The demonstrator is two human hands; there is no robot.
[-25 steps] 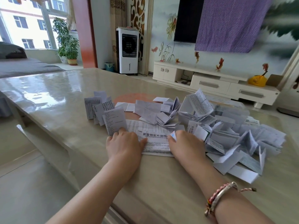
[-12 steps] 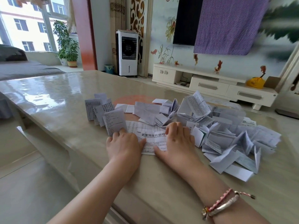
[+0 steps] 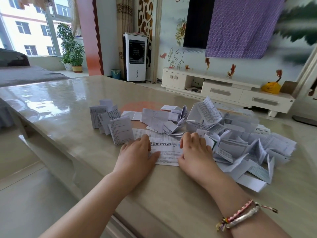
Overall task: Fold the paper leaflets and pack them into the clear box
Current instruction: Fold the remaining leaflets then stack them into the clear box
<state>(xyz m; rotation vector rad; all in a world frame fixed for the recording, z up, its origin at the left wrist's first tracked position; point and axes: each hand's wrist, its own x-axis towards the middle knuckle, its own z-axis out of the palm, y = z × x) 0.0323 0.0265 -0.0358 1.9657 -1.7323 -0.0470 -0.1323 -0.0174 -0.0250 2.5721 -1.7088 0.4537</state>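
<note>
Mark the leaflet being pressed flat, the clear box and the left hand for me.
leaflet (image 3: 167, 148): head view, printed title strip between the hands.
clear box (image 3: 243, 117): head view, near wall behind the paper heap.
left hand (image 3: 135, 152): head view, back of the hand.

A leaflet (image 3: 164, 150) is laid flat on the desk (image 3: 51, 107) near its front edge. The left hand (image 3: 135, 154) is pressed on the leaflet's left end, the right hand (image 3: 194, 151) on its right end. A few folded leaflets (image 3: 111, 121) are stood upright just left of and behind the left hand. A pile of leaflets (image 3: 240, 143) is spread to the right, with the box (image 3: 240, 117) behind it, partly hidden.
</note>
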